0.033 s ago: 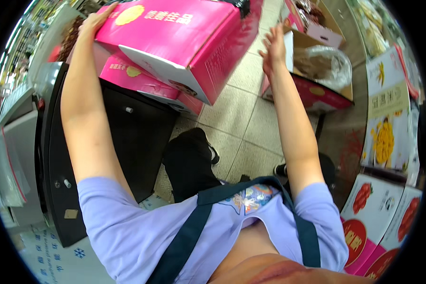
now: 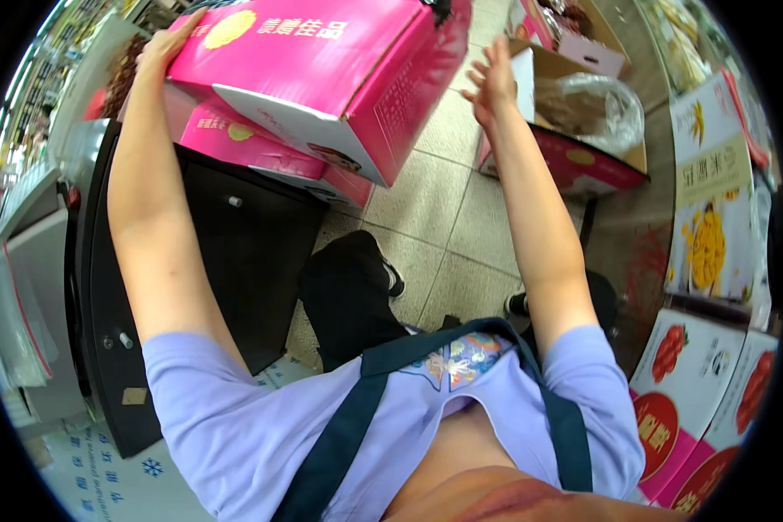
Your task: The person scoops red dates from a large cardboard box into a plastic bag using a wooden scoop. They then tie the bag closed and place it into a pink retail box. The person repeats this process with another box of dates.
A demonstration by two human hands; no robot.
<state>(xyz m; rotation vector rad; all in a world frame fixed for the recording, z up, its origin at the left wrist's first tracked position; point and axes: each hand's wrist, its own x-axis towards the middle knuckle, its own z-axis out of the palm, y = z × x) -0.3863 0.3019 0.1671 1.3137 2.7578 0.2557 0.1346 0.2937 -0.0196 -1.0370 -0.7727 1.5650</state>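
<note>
A large pink cardboard box (image 2: 304,52) with a white lower side sits tilted at the upper left, on top of another pink box (image 2: 252,143). My left hand (image 2: 167,48) grips its left end, the fingertips partly hidden at the far edge. To the right of the box, my right hand (image 2: 494,87) hangs in the air with its fingers apart, touching nothing. Nearest to it on that side is an open carton (image 2: 583,165) with a clear plastic bag (image 2: 596,113) inside.
A black cabinet top (image 2: 244,235) lies beneath my left arm. Pale floor tiles (image 2: 418,204) run between the boxes and my legs. Along the right stand a wooden panel (image 2: 626,235) and white printed cartons (image 2: 687,365). Another open box (image 2: 596,52) with dark red contents is at the far right.
The large pink box and my left hand have shifted very slightly left. My right hand has moved a little left and farther away, still open.
</note>
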